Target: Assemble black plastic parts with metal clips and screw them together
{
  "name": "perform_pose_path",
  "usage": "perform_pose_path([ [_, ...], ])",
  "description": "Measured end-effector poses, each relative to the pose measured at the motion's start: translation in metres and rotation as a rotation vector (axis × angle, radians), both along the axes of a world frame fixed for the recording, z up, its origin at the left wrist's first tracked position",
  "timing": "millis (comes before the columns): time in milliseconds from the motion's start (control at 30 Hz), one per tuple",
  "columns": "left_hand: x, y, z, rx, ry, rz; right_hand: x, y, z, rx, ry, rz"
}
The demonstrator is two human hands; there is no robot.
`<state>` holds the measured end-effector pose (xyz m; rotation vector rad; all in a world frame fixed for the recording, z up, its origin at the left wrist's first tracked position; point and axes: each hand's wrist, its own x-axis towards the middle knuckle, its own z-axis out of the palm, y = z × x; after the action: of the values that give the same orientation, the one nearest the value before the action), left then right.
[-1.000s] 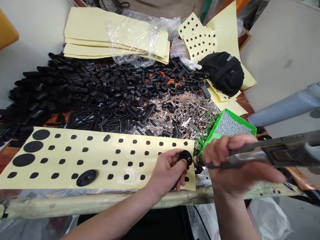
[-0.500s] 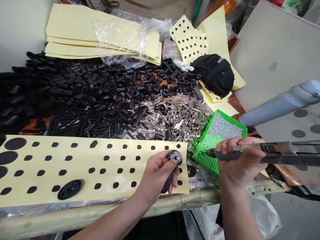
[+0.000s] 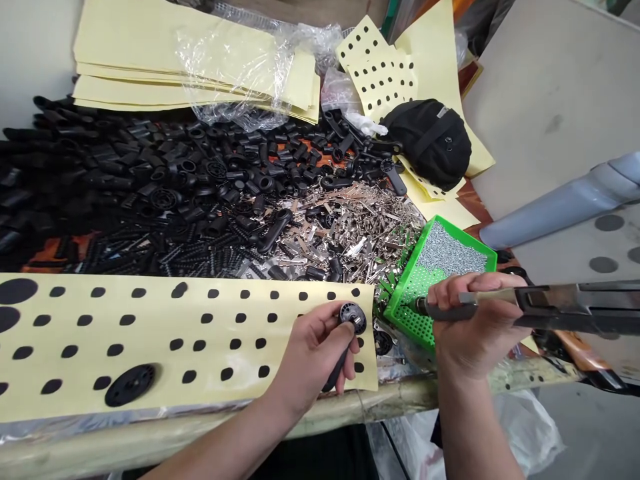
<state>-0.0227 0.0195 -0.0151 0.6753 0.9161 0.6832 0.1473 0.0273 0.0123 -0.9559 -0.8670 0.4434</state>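
My left hand (image 3: 307,353) is closed around a black plastic handle with a round, ribbed head (image 3: 352,315). The thumb presses near a small metal piece at the centre of that head. In a fist, my right hand (image 3: 463,337) grips a long power screwdriver (image 3: 565,308), held level with its dark tip pointing left. That tip is over the perforated floor of a green basket (image 3: 407,277); whether it touches anything I cannot tell. Small silvery screws (image 3: 447,253) are heaped in the basket's far part.
Below my left hand lies a yellow sheet with black dots (image 3: 215,353), bearing a black disc part (image 3: 131,385). Behind are piles of black plastic parts (image 3: 200,167) and metal strips (image 3: 350,227). A black cap (image 3: 427,143) and grey pipe (image 3: 555,200) stand at the right.
The view has shifted slightly, so the sheet and disc sit further left. My hands keep almost the same places, each with the same grip.
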Motion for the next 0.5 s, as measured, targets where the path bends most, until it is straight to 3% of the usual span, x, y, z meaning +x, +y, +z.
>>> perform_pose_path([
  [200,0.001,0.0,0.0,0.006,0.02,-0.013,0.001,0.0,0.004,-0.02,-0.021,0.028],
  [433,0.003,-0.002,0.0,-0.013,0.066,-0.025,-0.008,-0.011,0.034,0.023,-0.069,0.004],
  [500,0.003,-0.002,0.001,-0.011,0.085,-0.021,-0.014,-0.016,0.041,-0.014,-0.087,0.078],
])
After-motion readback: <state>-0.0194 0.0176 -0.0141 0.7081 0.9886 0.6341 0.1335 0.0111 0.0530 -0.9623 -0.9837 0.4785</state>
